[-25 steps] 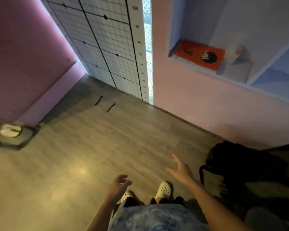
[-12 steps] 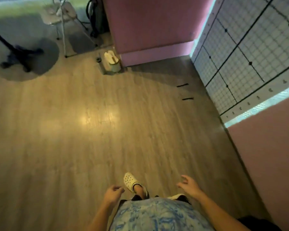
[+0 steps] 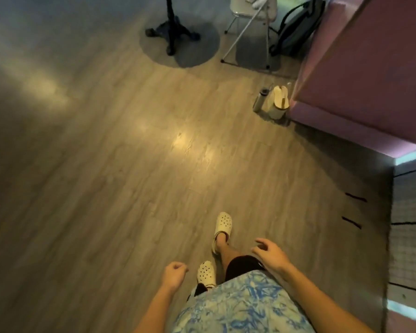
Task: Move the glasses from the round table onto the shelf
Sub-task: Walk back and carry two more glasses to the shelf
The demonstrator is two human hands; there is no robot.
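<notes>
Neither glasses nor shelf are in view. I look down at a wooden floor [image 3: 130, 188]. At the top stands a black three-legged pedestal base [image 3: 171, 32], its top cut off by the frame edge. My left hand [image 3: 174, 272] hangs at the lower middle with its fingers curled shut and nothing in it. My right hand [image 3: 269, 255] is a little higher and to the right, fingers loosely apart, holding nothing. My feet in white clogs [image 3: 222, 224] are below the hands.
A folding chair [image 3: 250, 25] and a dark backpack [image 3: 296, 27] stand at the top right. A pink wall block [image 3: 365, 75] fills the right side, with a bottle [image 3: 259, 99] and a beige bag [image 3: 277, 104] at its foot. A gridded panel [image 3: 411, 236] lines the right edge.
The view has swung left, away from the wall shelf and grid panel, toward the open floor and the pedestal base. Both hands stay empty; the left has curled shut.
</notes>
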